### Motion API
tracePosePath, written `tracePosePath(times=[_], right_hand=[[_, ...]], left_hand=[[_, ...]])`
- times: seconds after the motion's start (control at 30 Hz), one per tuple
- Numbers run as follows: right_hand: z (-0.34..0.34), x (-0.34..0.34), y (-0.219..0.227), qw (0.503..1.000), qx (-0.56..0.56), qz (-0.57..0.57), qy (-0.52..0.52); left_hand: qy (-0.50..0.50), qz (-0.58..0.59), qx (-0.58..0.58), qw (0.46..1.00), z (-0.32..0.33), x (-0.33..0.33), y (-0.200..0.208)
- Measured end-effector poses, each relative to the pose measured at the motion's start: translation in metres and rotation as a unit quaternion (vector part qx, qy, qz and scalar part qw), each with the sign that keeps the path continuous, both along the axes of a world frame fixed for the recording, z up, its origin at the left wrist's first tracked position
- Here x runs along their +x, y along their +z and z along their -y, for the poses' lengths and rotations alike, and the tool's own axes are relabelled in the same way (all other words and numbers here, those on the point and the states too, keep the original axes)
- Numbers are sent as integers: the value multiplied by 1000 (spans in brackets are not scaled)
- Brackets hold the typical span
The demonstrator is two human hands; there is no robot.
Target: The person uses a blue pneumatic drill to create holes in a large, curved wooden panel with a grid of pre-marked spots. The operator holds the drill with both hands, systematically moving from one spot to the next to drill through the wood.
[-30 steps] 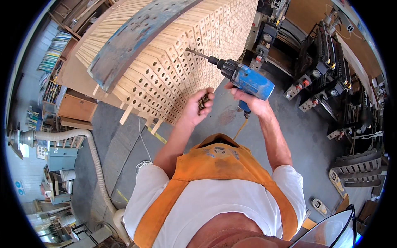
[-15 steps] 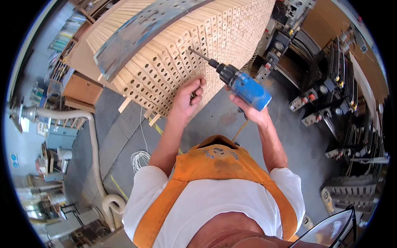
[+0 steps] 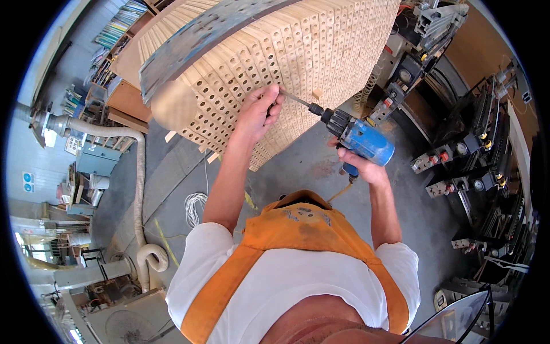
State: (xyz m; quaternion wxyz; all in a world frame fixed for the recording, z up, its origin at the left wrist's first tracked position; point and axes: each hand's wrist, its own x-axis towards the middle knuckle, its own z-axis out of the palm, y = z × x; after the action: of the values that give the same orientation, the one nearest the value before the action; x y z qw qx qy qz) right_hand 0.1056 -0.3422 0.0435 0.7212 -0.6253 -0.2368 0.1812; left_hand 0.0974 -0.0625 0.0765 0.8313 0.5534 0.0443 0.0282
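Note:
My right hand (image 3: 366,166) is wrapped round the handle of a blue power drill (image 3: 369,142) with a black chuck. A long thin bit (image 3: 295,98) runs from the chuck up and left, toward the fingertips of my left hand (image 3: 260,112). That hand is closed, thumb and forefinger pinched at the bit's tip; whatever small thing it holds is hidden. Beyond both hands stands a large stack of pale wooden strips (image 3: 309,43), its face covered with rows of round holes. Some holes look dark, others pale. A worn blue-grey curved bar (image 3: 197,43) lies across the stack's upper side.
An orange cord (image 3: 341,194) hangs below the drill. Clamping machinery (image 3: 458,155) lines the right side. At left, a ribbed hose (image 3: 139,189) runs down to the floor (image 3: 312,160), and a coil of white cable (image 3: 195,207) lies there. A small wood block (image 3: 317,93) sticks out from the stack.
The drill has moved right and down, its bit leaving the stack's face. My left hand has risen to the bit's tip. The whole view has shifted slightly.

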Motion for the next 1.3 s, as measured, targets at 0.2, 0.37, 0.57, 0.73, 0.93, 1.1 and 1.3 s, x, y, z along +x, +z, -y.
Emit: tracePosePath(times=[0.2, 0.37, 0.57, 0.73, 0.93, 1.1, 1.3], right_hand=[[-51, 0, 4, 997, 20, -1, -73], [-69, 10, 7, 997, 21, -33, -63], [-74, -7, 19, 993, -56, 37, -100], [-75, -8, 22, 987, -100, 46, -115], [-74, 1, 6, 979, -103, 125, -125], [-73, 1, 19, 989, -96, 58, -98], [-65, -2, 16, 975, -144, 139, -93]], left_hand=[[46, 62, -154, 985, 1, 30, 8], [19, 59, -190, 980, -1, 29, 4], [-89, -105, -233, 963, -5, 14, -52], [-114, -192, -294, 929, 4, -5, -99], [-122, -184, -303, 927, 6, -19, -115], [-148, -211, -215, 942, 12, -34, -106], [-63, -183, -176, 965, 9, -33, -97]])
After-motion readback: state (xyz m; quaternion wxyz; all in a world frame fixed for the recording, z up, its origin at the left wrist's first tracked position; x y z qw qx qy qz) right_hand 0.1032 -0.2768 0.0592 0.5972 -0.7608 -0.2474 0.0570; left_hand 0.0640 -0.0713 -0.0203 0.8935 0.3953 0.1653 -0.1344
